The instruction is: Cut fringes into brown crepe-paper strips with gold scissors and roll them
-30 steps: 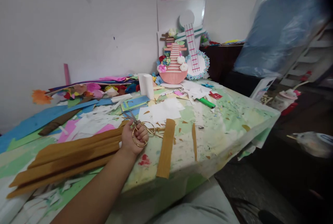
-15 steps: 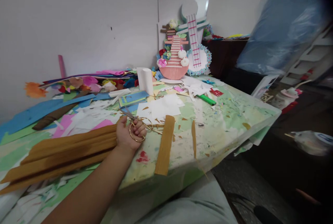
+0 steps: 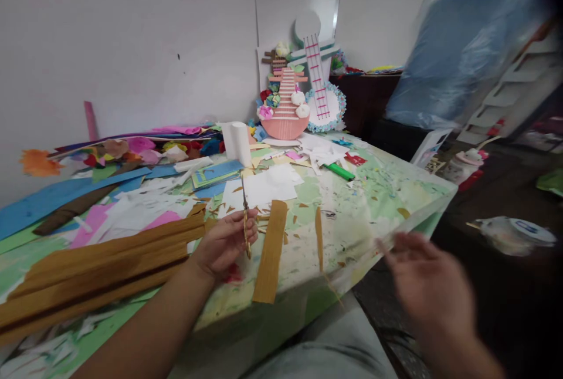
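My left hand (image 3: pixel 226 241) is closed on a pair of gold-handled scissors (image 3: pixel 246 220), whose blades point up and away from me. Left of that hand lies a wide, folded sheet of brown crepe paper (image 3: pixel 109 256). Just to its right, a cut brown strip (image 3: pixel 270 253) rests on the table, and a narrower brown sliver (image 3: pixel 319 238) lies further right. My right hand (image 3: pixel 433 285) hovers beyond the table's right edge, blurred by motion, with its fingers apart and nothing visible in them.
White paper sheets (image 3: pixel 264 185), a green tube (image 3: pixel 339 171) and small brown scraps cover parts of the stained table (image 3: pixel 373 191). Paper flowers (image 3: pixel 141 145) lie along the wall. Decorated instrument models (image 3: pixel 285 127) stand at the back. A plastic container (image 3: pixel 514 235) is at the right.
My right hand has come into view from the right. My left hand has turned, so the scissors now stand edge-on and point upward instead of to the upper left. The view has shifted slightly.
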`<state>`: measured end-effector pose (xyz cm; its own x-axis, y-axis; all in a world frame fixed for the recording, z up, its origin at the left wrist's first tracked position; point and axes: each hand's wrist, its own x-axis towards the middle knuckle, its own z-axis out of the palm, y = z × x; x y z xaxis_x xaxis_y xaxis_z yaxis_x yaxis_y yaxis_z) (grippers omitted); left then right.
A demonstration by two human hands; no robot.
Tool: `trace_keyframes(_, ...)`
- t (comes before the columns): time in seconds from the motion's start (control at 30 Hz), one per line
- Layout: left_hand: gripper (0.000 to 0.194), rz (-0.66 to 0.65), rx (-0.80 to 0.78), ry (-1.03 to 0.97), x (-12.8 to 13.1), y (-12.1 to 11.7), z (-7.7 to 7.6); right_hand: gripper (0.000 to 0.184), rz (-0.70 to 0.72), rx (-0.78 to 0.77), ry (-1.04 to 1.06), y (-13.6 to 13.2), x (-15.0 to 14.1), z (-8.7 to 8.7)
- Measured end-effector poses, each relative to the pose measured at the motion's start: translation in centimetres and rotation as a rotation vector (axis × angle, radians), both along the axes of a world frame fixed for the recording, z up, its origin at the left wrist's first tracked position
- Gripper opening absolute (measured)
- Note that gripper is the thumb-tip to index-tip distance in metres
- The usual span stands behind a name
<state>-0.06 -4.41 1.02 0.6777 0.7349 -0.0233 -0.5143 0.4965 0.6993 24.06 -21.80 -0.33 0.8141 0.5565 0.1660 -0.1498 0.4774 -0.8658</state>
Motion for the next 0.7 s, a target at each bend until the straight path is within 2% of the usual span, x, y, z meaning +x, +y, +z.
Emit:
trace_keyframes(0.03, 0.022, -0.059, 0.003, 0.002, -0.2, -0.1, 0.0, 0.008, 0.042, -0.047, -0.072, 0.3, -2.1, -0.7)
trace_keyframes(0.07, 0.022, -0.105, 0.007, 0.004, -0.3, -0.2, -0.1, 0.018, 0.166, -0.113, -0.197, 0.6, -4.3, -1.2)
trace_keyframes(0.13, 0.021, -0.181, 0.018, 0.017, -0.7, -0.5, -0.3, 0.034, 0.551, -0.131, -0.469, 1.4, -8.1, -1.7)
trace_keyframes(0.17, 0.021, -0.222, 0.028, 0.029, -0.8, -0.7, -0.4, 0.039, 0.685, -0.145, -0.593, 1.9, -9.6, -1.5)
trace_keyframes(0.23, 0.018, -0.333, 0.059, 0.063, -1.0, -1.0, -0.6, 0.047, 0.812, -0.184, -0.794, 2.8, -11.3, -0.4)
trace_keyframes(0.3, 0.015, -0.453, 0.085, 0.099, -1.2, -1.2, -0.7, 0.043, 0.896, -0.19, -0.86, 3.7, -12.0, 1.0)
trace_keyframes(0.37, 0.015, -0.531, 0.091, 0.125, -1.2, -1.4, -0.7, 0.026, 0.92, -0.162, -0.764, 4.5, -12.5, 1.9)
trace_keyframes(0.43, 0.016, -0.58, 0.096, 0.161, -1.2, -1.6, -0.6, 0.02, 0.951, -0.15, -0.588, 5.0, -13.0, 1.7)
trace_keyframes(0.57, 0.018, -0.679, 0.189, 0.335, -0.5, -2.2, 0.2, 0.035, 0.909, -0.223, -0.373, 5.4, -13.8, -0.3)
trace_keyframes(0.63, 0.017, -0.642, 0.263, 0.42, 0.0, -2.8, 0.6, 0.04, 0.879, -0.212, -0.295, 5.5, -13.7, -1.0)
trace_keyframes(0.7, 0.014, -0.532, 0.297, 0.469, 0.4, -3.5, 0.7, 0.045, 0.889, -0.172, -0.183, 5.5, -13.6, -1.3)
